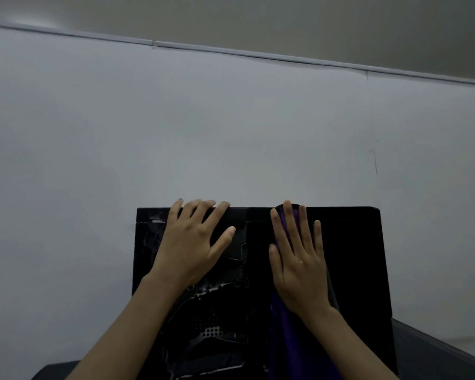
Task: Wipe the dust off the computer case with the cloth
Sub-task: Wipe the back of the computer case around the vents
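A black computer case [354,264] fills the lower middle of the head view, its glass side facing me with dim parts visible inside. My left hand [192,242] grips its top edge at the left, fingers curled over the far side. My right hand [299,259] lies flat with fingers spread, pressing a purple cloth [288,333] against the case near the top edge. The cloth hangs down below my wrist and peeks out above my fingertips.
A plain pale wall [231,127] stands directly behind the case, with a thin cable duct [258,54] running across it high up. A dark surface [436,352] shows at the lower right and lower left corners.
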